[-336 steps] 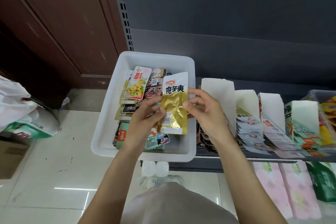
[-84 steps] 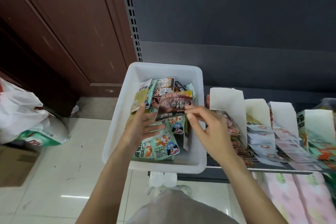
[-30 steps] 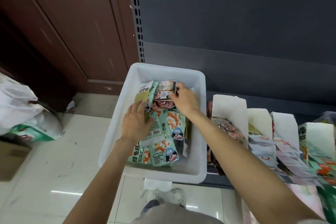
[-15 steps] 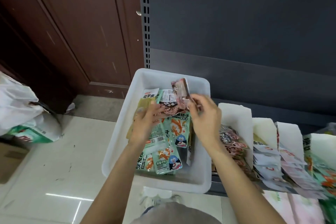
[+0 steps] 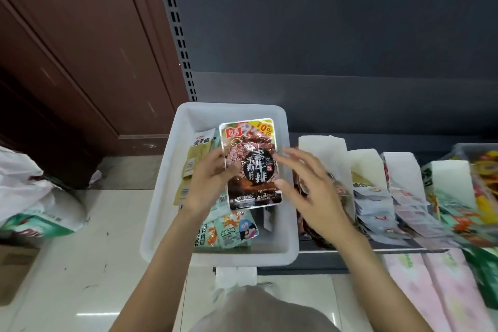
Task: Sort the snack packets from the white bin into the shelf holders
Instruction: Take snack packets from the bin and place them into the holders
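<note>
Left hand [image 5: 208, 179] pinches brown packet [image 5: 252, 164] label-up over white bin [image 5: 167, 197], likely to identify it; right hand [image 5: 310, 191] spread beside, toward holders [image 5: 323, 153]

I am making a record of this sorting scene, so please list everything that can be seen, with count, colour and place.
white bin: one, white, at the shelf's left end.
dark brown packet: one, shiny, held up over the bin.
olive packets: a few, at the bin's left side.
pale green packets: several, at the bin's near end.
shelf holders: four seen, white, in a row right of the bin, with packets in them.
pink packs: pink, on the shelf below.
plastic bag: one, white, on the floor at left.
left hand: pinches the dark brown packet's left edge.
right hand: fingers spread beside its right edge.
</note>
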`<action>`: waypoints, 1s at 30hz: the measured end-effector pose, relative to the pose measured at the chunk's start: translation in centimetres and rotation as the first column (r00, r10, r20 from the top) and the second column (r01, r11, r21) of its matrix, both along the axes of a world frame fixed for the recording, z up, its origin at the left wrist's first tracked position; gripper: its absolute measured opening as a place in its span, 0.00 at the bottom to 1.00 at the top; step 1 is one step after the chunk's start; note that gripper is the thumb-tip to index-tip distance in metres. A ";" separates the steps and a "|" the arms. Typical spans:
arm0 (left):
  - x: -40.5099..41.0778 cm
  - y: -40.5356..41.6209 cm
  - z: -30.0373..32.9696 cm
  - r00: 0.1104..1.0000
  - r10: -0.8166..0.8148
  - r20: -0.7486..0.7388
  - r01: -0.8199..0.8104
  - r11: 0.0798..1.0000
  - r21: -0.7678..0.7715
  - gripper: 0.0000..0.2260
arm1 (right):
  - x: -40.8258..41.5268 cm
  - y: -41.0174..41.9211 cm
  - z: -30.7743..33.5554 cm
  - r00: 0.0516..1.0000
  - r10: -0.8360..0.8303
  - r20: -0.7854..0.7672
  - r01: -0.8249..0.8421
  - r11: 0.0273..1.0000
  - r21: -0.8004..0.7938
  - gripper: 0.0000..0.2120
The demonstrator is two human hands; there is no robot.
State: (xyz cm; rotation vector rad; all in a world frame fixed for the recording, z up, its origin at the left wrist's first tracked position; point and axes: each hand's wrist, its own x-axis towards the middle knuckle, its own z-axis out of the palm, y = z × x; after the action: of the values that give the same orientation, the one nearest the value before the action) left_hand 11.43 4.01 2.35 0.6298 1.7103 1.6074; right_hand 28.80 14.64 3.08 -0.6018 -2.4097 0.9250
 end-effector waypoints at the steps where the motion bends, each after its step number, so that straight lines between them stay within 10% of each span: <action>1: 0.3 0.2 0.5 0.993 -0.051 -0.103 0.052 0.999 0.001 0.12 | 0.3 0.6 0.7 0.998 -0.057 -0.008 0.057 0.997 -0.050 0.23; 5: 1.8 2.5 2.7 0.889 -0.249 -0.384 0.277 0.961 0.019 0.12 | 1.8 3.1 4.0 0.964 -0.244 -0.105 0.223 0.958 -0.180 0.35; 12: 4.5 8.7 2.6 0.709 -0.254 -0.657 0.328 0.944 -0.011 0.11 | 6.2 6.3 6.1 0.911 -0.365 -0.193 0.400 0.896 0.192 0.05; 21: 5.8 9.5 -3.5 0.308 -0.357 -0.882 0.371 0.898 -0.234 0.09 | 8.9 6.6 -0.4 0.896 -0.441 -0.062 0.427 0.814 0.393 0.05; 30: 5.5 6.0 -3.0 0.535 -0.238 -0.811 0.255 0.960 -0.114 0.09 | 7.2 5.1 -1.0 0.920 -0.336 0.199 0.254 0.902 0.350 0.23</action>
State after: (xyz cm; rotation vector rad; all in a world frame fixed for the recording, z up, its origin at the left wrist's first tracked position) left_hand 16.96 9.98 -0.67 1.7726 2.0833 1.1562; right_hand 36.05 19.79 2.07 -0.9788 -2.5167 0.3343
